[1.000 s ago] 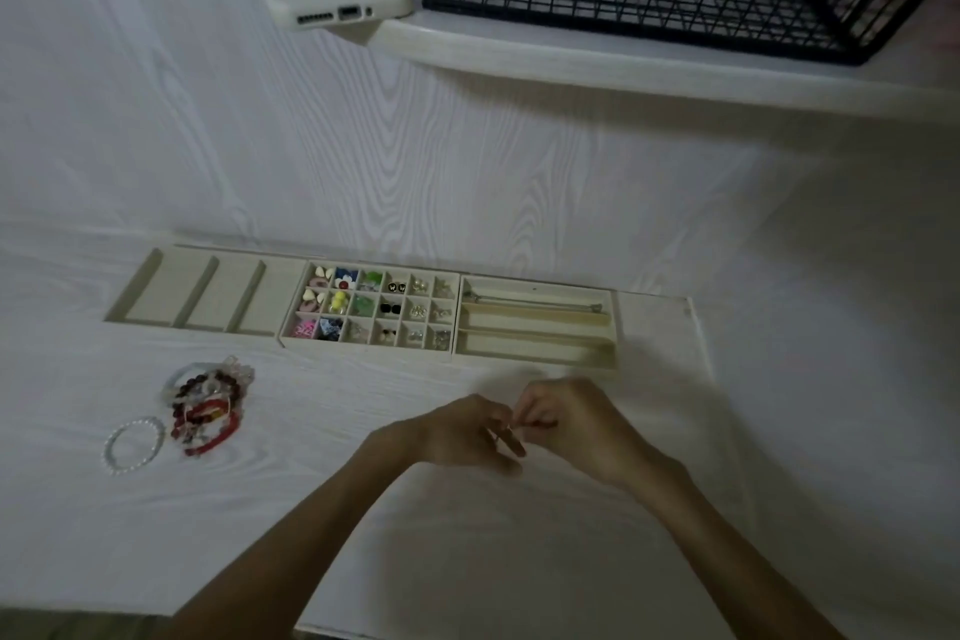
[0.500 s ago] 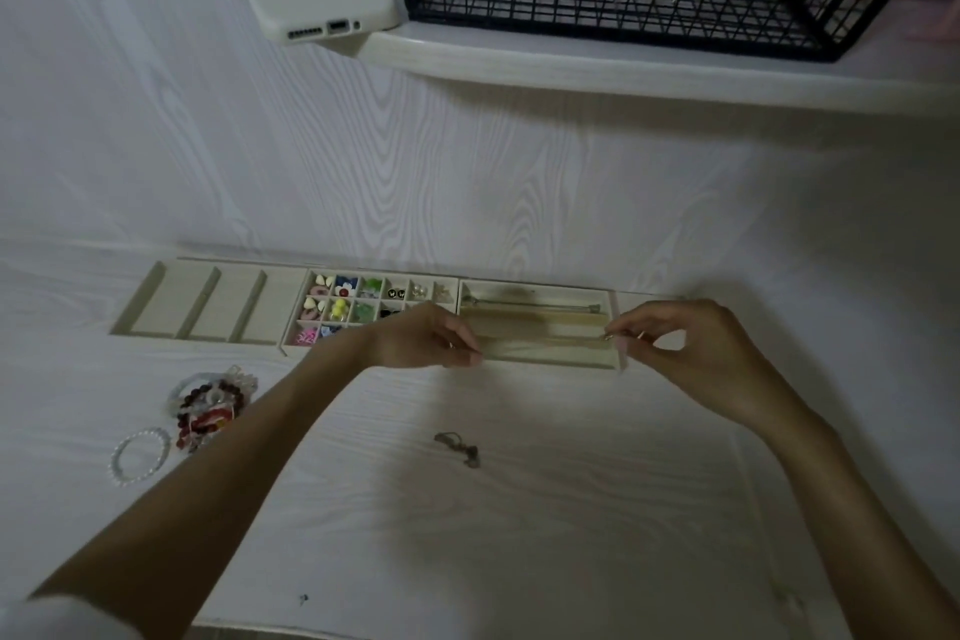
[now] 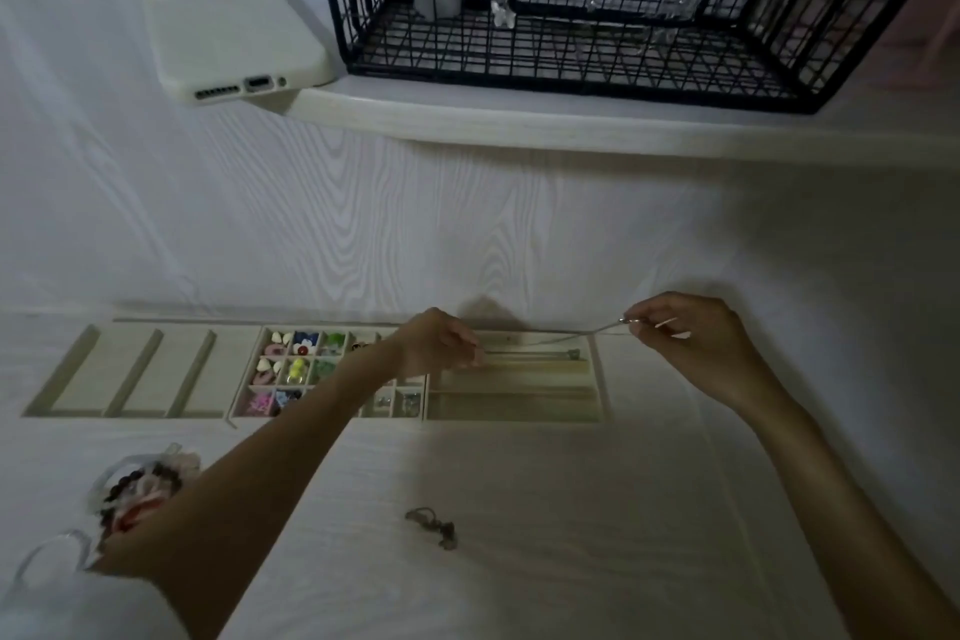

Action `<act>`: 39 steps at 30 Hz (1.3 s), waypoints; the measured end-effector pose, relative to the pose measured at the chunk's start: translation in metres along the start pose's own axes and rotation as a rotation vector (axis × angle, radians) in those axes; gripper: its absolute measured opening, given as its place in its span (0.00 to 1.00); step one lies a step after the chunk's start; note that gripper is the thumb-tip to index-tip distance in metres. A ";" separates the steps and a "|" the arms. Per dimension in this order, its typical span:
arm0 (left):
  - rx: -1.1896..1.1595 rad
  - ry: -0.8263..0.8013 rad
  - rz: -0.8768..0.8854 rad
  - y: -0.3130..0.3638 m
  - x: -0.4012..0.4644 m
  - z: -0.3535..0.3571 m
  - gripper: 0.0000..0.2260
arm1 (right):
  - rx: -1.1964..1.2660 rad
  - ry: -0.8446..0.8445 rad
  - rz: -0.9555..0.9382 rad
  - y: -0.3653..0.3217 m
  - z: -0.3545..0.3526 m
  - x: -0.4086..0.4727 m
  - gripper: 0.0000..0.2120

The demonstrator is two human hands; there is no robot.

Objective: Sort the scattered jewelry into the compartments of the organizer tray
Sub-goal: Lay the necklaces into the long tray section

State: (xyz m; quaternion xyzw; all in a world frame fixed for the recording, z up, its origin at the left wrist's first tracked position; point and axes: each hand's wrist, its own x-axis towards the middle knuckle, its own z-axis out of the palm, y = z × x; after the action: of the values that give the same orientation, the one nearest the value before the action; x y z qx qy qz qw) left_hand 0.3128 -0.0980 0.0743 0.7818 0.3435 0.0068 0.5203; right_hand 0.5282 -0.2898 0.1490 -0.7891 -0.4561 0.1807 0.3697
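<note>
A thin silver chain (image 3: 566, 337) is stretched between my two hands over the long slots at the right end of the beige organizer tray (image 3: 511, 414). My left hand (image 3: 441, 346) pinches one end above the slots' left side. My right hand (image 3: 685, 343) pinches the other end just past the tray's right edge. Another chain (image 3: 524, 353) lies in the upper long slot. The middle grid (image 3: 291, 372) holds several colourful small pieces. A dark tangled necklace (image 3: 434, 526) lies loose on the table in front of the tray.
A heap of beaded bracelets (image 3: 140, 489) and a pale bead bracelet (image 3: 47, 554) lie at the lower left, partly behind my left arm. The tray's left section (image 3: 130, 372) has wide bare slots. A phone (image 3: 234, 36) and a black wire basket (image 3: 597, 5) rest on a shelf above.
My hands rose from the table to the tray and drew apart, pulling the chain taut over the long slots. The right hand has moved a little further right and up.
</note>
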 end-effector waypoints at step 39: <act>1.214 0.040 -0.018 -0.030 0.030 0.022 0.09 | -0.967 -0.325 -0.176 0.105 0.100 0.057 0.09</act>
State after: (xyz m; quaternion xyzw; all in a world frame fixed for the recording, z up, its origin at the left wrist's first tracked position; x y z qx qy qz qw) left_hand 0.3274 -0.0929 0.0293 0.9356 0.3026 -0.1800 -0.0250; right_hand 0.5571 -0.2315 0.0070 -0.7901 -0.6038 0.0378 -0.0990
